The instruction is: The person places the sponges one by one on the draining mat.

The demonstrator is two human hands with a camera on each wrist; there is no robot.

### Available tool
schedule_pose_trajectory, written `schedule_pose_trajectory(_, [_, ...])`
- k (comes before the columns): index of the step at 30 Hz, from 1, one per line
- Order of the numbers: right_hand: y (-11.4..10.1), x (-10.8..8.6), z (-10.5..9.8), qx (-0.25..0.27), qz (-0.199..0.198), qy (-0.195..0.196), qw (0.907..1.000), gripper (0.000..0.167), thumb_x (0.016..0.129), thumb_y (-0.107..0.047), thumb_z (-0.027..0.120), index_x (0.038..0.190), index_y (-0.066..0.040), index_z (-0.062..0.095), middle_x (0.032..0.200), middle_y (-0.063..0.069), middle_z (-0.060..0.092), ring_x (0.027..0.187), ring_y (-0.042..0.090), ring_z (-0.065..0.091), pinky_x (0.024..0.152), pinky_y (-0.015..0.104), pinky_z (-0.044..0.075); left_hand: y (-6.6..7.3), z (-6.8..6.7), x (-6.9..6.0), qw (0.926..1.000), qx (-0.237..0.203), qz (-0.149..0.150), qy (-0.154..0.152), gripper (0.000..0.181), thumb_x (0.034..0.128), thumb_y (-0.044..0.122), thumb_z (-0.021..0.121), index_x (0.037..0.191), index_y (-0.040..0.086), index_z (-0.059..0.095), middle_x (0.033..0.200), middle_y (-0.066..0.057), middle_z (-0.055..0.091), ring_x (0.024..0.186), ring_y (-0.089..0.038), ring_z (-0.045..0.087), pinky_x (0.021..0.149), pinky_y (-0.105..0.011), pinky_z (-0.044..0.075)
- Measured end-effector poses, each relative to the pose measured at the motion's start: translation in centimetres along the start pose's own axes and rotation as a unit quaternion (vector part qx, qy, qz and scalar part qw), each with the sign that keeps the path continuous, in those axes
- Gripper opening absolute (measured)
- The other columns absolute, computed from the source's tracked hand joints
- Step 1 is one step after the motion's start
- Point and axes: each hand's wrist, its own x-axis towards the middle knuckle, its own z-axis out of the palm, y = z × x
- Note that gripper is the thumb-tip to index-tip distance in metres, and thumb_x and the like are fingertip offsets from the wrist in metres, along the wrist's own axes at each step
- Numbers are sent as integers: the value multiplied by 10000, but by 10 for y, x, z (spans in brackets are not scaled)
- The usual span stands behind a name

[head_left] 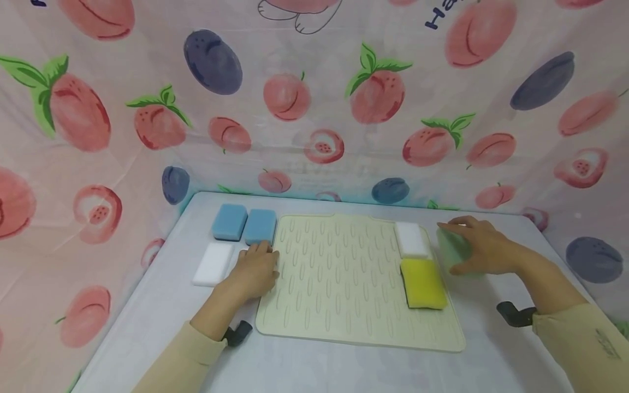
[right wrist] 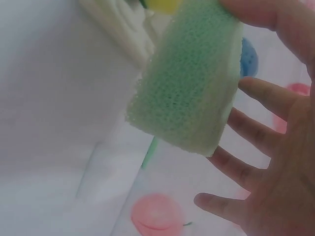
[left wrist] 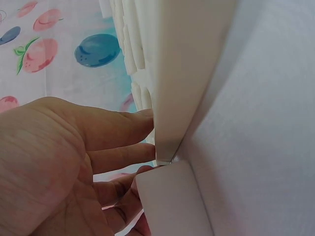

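Note:
My right hand point(head_left: 484, 248) pinches a green sponge point(head_left: 451, 248) between thumb and fingers, just off the mat's right edge. In the right wrist view the green sponge point(right wrist: 182, 83) is held upright, with the lower fingers of the hand point(right wrist: 275, 152) spread. At the left edge of the cream ridged mat point(head_left: 339, 278) rests my left hand point(head_left: 253, 273), its fingers loosely bent. The left wrist view shows the thumb and index finger of that hand point(left wrist: 64, 157) against the mat's side point(left wrist: 182, 73), the other fingers beside a white block point(left wrist: 172, 201).
Two blue sponges point(head_left: 229, 222) point(head_left: 260, 226) stand at the back left, with a white sponge point(head_left: 213, 264) in front. On the mat's right side lie a white sponge point(head_left: 411, 240) and a yellow sponge point(head_left: 424, 284). A fruit-print cloth point(head_left: 344, 109) hangs behind the table.

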Motion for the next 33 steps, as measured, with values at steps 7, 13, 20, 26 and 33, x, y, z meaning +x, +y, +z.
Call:
schedule_pose_trajectory(7, [-8,9,-3,-31,29,-21,10000,1020,714,-468,917,1563,-135,459,1509,238,426,1293,488,408,975,735,460,-1,0,0,10000,5,-8,3,519,985,199,689,1439,-26,579,1383,-184,549,1204,-321,473,929,-475,406])
schedule_pose_trajectory(13, [-16,17,-6,-37,49,-72,10000,1026,723,-507,902,1568,-138,452,1521,231,422,1312,491,405,976,735,462,-1,1,1,10000,22,6,8,523,986,206,690,1442,-23,577,1388,-185,544,1207,-320,473,936,-479,408])
schedule_pose_trajectory(20, [-26,26,-9,-96,-88,-18,9999,1015,740,-548,879,1566,-137,457,1533,237,425,1349,516,394,1025,777,387,-1,0,0,10000,51,39,15,524,985,207,693,1439,-26,578,1387,-193,542,1208,-329,474,942,-490,413])
schedule_pose_trajectory(26, [-37,35,-10,8,-79,-108,9999,991,767,-526,866,1578,-146,441,1553,225,408,1382,507,365,1040,766,388,-1,1,1,10000,56,1,4,525,986,213,693,1443,-19,578,1392,-190,540,1205,-325,471,935,-480,412])
schedule_pose_trajectory(33, [-46,43,-11,44,-214,-71,9997,962,792,-506,860,1578,-142,441,1550,226,419,1378,511,381,1056,757,382,-1,1,0,10000,32,-15,-8,529,986,215,694,1445,-20,575,1395,-189,538,1197,-321,470,933,-477,410])
